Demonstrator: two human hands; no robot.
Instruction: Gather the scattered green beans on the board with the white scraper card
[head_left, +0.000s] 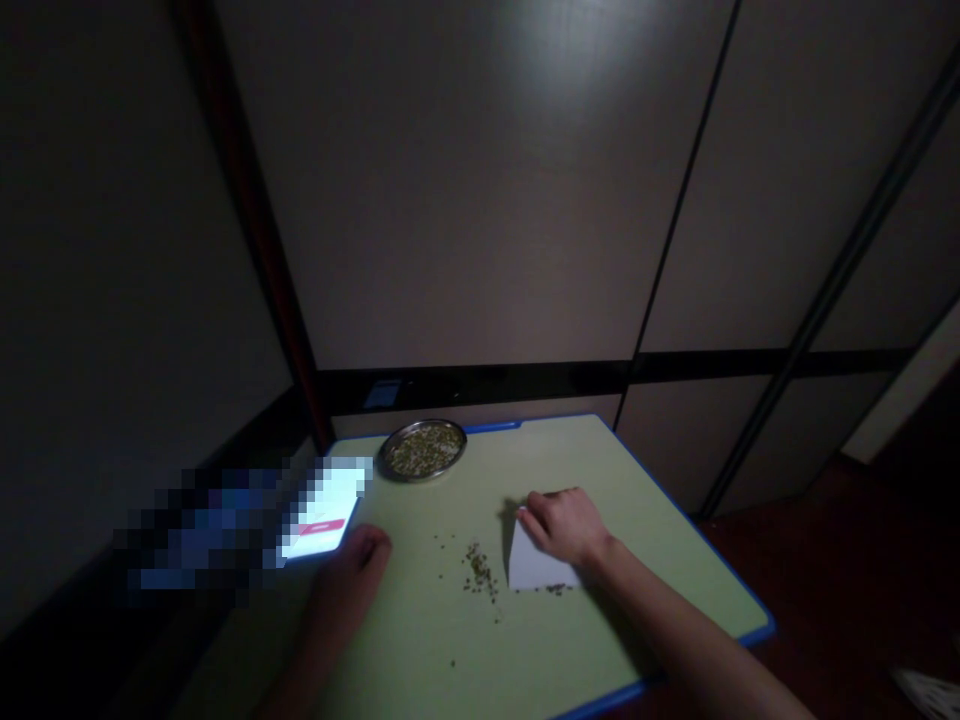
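The right forearm [667, 620] is reaching across the counter [412, 640], its right hand [566, 525] gripping a white card [536, 568]. Scattered seeds [480, 572] are lying beside it. The left hand [366, 550] is curling near a glowing screen [322, 515]; I can't tell if it's holding anything. Farther back, a round metal plate [385, 464] is holding more seeds.

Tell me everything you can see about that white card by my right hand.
The white card looks like plain, stiff paper with straight edges. It is at the pale green table, right of a loose scatter of small dark bits; more line its near edge. The right hand holds its far end, covering part. Whether it lies flat or tilts, I can't tell.
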